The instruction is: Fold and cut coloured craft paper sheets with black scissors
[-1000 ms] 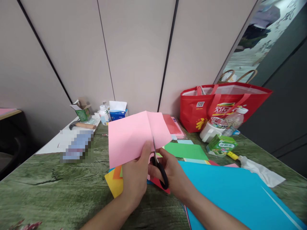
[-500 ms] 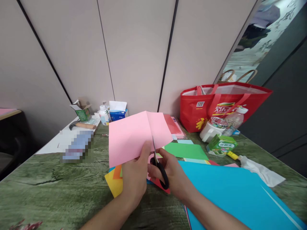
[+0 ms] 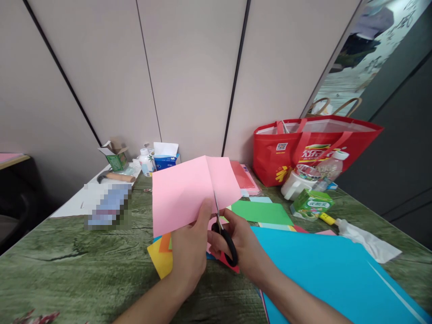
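A sheet of pink paper with a fold line is held up above the table. My left hand grips its lower edge, thumb on the near face and the other fingers hidden behind. My right hand is closed on the black-handled scissors, fingers in the loops. The blades point away from me along the fold, with the sheet between them and a cut open at the lower edge. Below the hands lie yellow paper, orange paper and red paper, partly covered.
Large blue paper covers the table's right front, green paper behind it. At the back right stand a red bag, a white mug, a plastic bottle and a green box. A hammer lies back left.
Almost nothing differs. The pink paper has shifted very slightly left, while both hands and the scissors keep their places.
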`<state>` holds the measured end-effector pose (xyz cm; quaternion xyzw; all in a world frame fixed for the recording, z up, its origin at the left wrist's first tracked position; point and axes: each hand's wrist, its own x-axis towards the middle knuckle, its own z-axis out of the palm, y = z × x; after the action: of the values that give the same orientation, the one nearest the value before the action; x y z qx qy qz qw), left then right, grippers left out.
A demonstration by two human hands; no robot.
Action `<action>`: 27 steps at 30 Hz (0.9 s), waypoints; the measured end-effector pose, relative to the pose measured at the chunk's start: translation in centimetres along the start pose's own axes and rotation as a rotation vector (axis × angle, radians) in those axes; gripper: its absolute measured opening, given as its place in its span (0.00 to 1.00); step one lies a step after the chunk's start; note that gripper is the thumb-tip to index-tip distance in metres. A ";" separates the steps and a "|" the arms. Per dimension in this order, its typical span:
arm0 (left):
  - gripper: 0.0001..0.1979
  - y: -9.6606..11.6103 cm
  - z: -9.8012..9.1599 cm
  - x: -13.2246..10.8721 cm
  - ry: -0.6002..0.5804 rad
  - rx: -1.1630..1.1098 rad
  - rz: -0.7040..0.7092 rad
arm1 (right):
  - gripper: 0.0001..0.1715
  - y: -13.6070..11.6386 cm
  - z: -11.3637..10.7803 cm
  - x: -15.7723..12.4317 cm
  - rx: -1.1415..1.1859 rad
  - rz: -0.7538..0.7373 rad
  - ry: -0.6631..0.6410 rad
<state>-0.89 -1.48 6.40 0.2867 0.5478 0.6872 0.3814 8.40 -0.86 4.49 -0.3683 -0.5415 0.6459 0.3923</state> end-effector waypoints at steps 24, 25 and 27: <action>0.15 0.8 0.3 -0.6 -0.093 -0.102 -0.254 | 0.24 -0.5 0.2 -0.1 -0.049 0.017 0.024; 0.15 0.8 0.3 -0.6 -0.100 -0.102 -0.270 | 0.24 -0.5 0.2 -0.1 -0.049 0.018 0.024; 0.15 1.0 0.4 -0.7 -0.122 -0.106 -0.293 | 0.23 -0.5 0.2 -0.1 -0.053 0.016 0.015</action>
<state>-0.37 -1.96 7.50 0.2245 0.5225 0.6335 0.5247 8.31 -0.95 5.03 -0.3880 -0.5525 0.6316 0.3812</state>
